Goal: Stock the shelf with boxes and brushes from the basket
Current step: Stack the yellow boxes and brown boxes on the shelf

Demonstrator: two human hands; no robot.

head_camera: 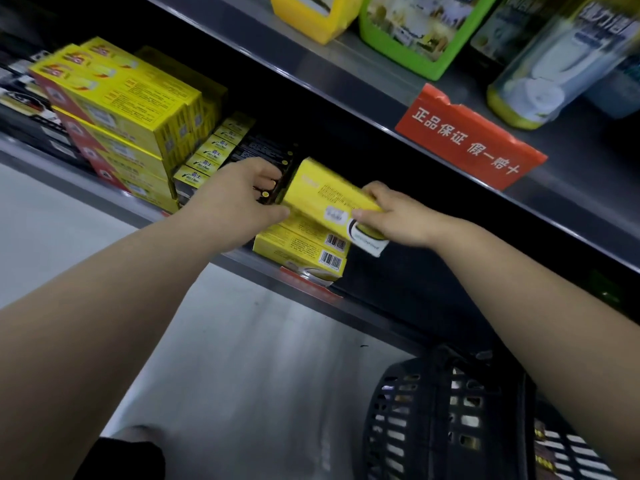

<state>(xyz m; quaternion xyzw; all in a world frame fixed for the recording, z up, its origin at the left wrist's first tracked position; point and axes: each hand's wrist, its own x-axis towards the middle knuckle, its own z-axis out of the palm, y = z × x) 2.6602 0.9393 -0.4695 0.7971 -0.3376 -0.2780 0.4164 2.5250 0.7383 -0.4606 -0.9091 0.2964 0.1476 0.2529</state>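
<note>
Closest in, two bare forearms reach up from the bottom corners of the frame toward the middle. Low at the right, under the right forearm, stands the black slotted basket (433,410). Pale shapes show through its slots, too dim to name. The grey floor (242,358) fills the lower middle.

Further in, at the centre, the right hand (394,216) has its grip closed round the near right end of a yellow box (322,192), thumb on top and fingers curled beneath. The box is tilted and sits just above a stack of yellow boxes (301,247) lying at the front edge of the shelf (242,261), barcodes facing out.

The left hand (239,199) is just left of that box, seen from the back, with its thumb against the box's lower left edge. Its fingers bend away out of sight beside some black packs (266,150), so I cannot tell whether this grip has hold of anything.

Left of the black packs runs a row of small black-and-yellow boxes (214,154). At the upper left of the frame, large yellow-and-red boxes (117,98) are stacked, blurred.

On the shelf above, at the upper right, a red sign (471,136) with white lettering hangs from the edge. Behind it stand a yellow container (311,15), a green one (415,32) and a clear bottle (540,71) with a yellow base.
</note>
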